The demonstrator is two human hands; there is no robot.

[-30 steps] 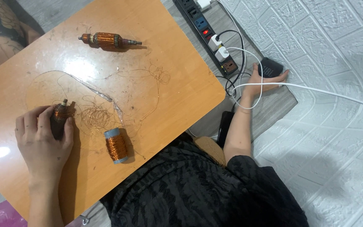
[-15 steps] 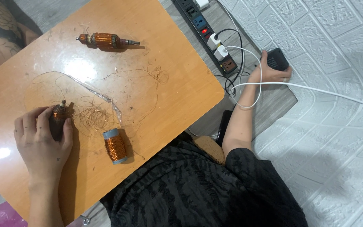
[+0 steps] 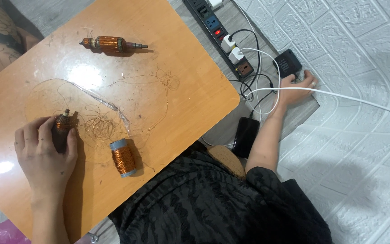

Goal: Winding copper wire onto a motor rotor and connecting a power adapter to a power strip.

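Small copper-wound armature (image 3: 63, 125) near the tabletop's (image 3: 167, 40) left edge, left hand (image 3: 45, 156) fingers still wrapped around it, copper wire spool (image 3: 123, 157) beside, right hand (image 3: 294, 88) now resting fingers on the black speaker (image 3: 288, 64) it earlier gripped, off the tabletop's right corner.

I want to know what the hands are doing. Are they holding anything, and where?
The left hand grips a small armature around its body on the table. The right hand rests by a black box, holding nothing.
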